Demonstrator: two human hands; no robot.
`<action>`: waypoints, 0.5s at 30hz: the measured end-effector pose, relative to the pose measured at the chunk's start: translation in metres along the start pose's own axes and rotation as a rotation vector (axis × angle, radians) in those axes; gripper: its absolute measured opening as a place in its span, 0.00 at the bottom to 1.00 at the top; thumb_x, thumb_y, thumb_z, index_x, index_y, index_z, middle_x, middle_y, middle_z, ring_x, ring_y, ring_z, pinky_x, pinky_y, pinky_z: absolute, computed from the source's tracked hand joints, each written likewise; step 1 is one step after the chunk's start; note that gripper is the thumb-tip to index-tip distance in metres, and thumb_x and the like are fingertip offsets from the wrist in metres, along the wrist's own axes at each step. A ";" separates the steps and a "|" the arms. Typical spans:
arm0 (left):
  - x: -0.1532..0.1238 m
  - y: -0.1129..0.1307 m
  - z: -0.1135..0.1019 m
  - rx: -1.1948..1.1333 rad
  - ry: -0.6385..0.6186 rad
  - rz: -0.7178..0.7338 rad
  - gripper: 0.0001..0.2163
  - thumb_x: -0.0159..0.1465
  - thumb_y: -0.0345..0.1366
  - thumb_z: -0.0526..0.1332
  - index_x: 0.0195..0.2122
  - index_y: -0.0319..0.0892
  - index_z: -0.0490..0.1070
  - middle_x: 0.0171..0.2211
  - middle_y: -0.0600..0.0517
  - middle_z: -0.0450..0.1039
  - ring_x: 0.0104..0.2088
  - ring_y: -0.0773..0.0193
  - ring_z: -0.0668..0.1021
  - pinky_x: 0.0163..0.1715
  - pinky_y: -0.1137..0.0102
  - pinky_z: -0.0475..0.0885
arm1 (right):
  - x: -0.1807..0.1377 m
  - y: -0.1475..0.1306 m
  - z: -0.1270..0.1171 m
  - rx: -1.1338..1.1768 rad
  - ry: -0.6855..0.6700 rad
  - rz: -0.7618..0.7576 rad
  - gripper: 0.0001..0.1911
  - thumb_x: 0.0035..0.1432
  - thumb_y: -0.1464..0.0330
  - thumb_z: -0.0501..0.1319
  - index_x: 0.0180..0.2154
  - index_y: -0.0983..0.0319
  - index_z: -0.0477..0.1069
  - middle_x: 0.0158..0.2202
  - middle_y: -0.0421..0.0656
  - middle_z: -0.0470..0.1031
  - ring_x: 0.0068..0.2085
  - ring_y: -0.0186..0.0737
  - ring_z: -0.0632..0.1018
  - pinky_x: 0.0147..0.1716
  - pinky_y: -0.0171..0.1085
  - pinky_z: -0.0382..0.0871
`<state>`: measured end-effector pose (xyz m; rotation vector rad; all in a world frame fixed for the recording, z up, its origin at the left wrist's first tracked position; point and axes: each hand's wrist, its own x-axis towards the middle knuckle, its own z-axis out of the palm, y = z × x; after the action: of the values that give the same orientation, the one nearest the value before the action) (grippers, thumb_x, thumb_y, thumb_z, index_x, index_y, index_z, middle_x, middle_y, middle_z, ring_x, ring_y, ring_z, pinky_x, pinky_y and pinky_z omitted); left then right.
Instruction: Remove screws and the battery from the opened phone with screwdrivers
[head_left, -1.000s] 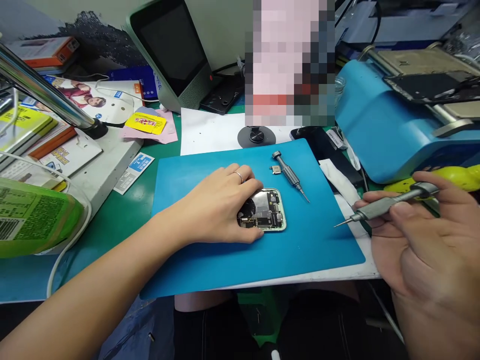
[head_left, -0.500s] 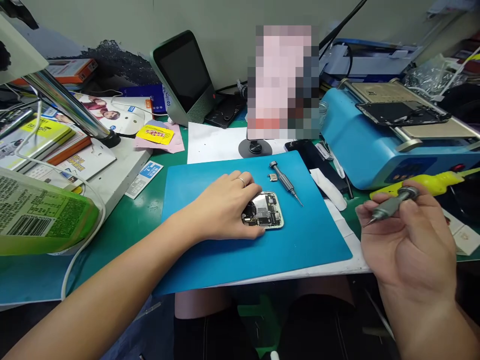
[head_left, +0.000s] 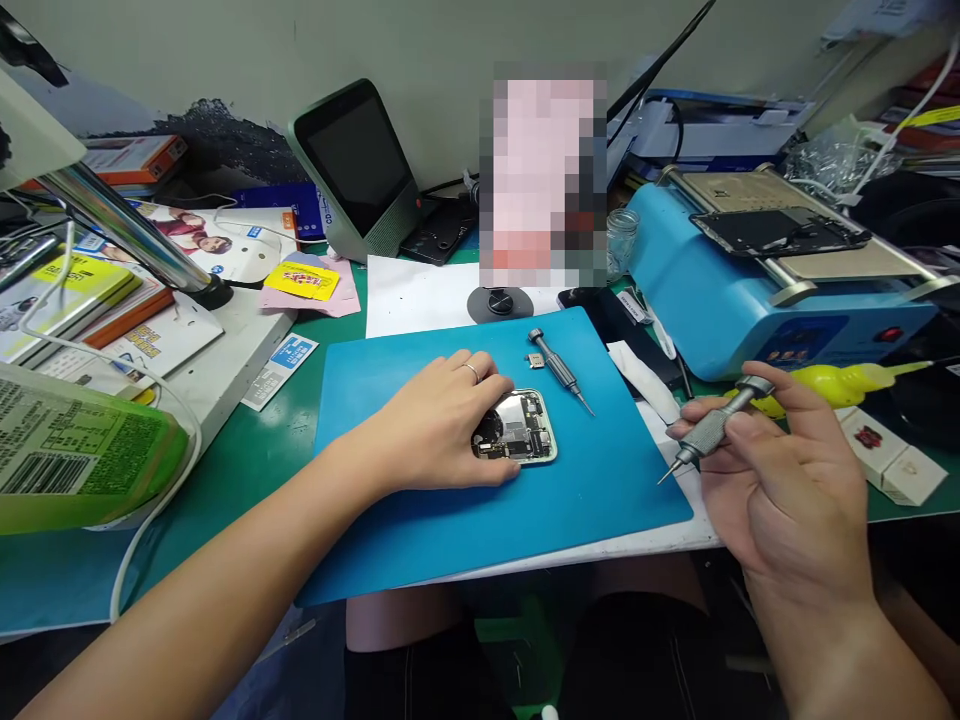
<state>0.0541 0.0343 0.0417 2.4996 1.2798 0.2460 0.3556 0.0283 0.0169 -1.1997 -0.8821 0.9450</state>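
An opened smartphone (head_left: 525, 430) with its circuit boards exposed lies on a blue mat (head_left: 465, 545). My left hand (head_left: 450, 425) is wrapped over the phone's left part, thumb along the near edge and fingers along the far one, hiding that end. To the right, my right hand (head_left: 795, 480) grips a grey precision screwdriver (head_left: 709, 435) by its handle. Its tip points down and left above the mat's right edge, apart from the phone. A second grey screwdriver (head_left: 561, 368) rests on the mat beyond the phone, beside a small metal SIM tray (head_left: 534, 360).
At the right stands a blue heating machine (head_left: 697, 290) with a dark phone panel (head_left: 776, 232) on top. A yellow bottle (head_left: 840, 385) and a small white box (head_left: 892, 455) lie behind my right hand. A screen device (head_left: 356, 170) stands at the back; a green package (head_left: 82, 450) sits at left.
My right hand has moved left with the screwdriver, bringing its tip over the mat's edge. The left hand keeps its hold on the phone. The whole view has shifted slightly.
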 end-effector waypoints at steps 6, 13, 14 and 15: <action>0.000 -0.001 -0.007 0.033 -0.005 -0.049 0.26 0.64 0.54 0.67 0.55 0.38 0.76 0.51 0.41 0.75 0.49 0.45 0.77 0.49 0.52 0.75 | -0.004 -0.004 -0.002 0.027 -0.031 0.010 0.32 0.42 0.62 0.80 0.51 0.53 0.78 0.30 0.37 0.80 0.32 0.38 0.83 0.35 0.37 0.83; -0.001 -0.007 -0.017 0.051 -0.002 -0.132 0.26 0.63 0.54 0.68 0.53 0.39 0.77 0.50 0.41 0.76 0.47 0.46 0.79 0.47 0.54 0.75 | -0.005 -0.005 -0.008 0.010 -0.108 0.013 0.31 0.48 0.60 0.80 0.53 0.51 0.77 0.32 0.37 0.82 0.34 0.39 0.84 0.36 0.38 0.85; 0.000 -0.007 -0.016 0.041 -0.015 -0.109 0.25 0.63 0.53 0.68 0.54 0.39 0.77 0.51 0.41 0.76 0.48 0.46 0.79 0.48 0.54 0.75 | -0.005 -0.004 -0.008 0.011 -0.110 0.011 0.31 0.47 0.60 0.81 0.53 0.51 0.77 0.32 0.38 0.82 0.34 0.39 0.84 0.36 0.38 0.85; 0.000 -0.006 -0.015 0.029 -0.022 -0.087 0.26 0.63 0.53 0.68 0.54 0.39 0.77 0.51 0.41 0.76 0.49 0.46 0.79 0.49 0.54 0.75 | -0.005 -0.004 -0.007 0.012 -0.110 0.010 0.31 0.46 0.60 0.81 0.53 0.51 0.77 0.31 0.38 0.83 0.35 0.39 0.85 0.36 0.38 0.85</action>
<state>0.0452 0.0403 0.0534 2.4565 1.3887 0.1802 0.3612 0.0209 0.0199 -1.1507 -0.9572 1.0310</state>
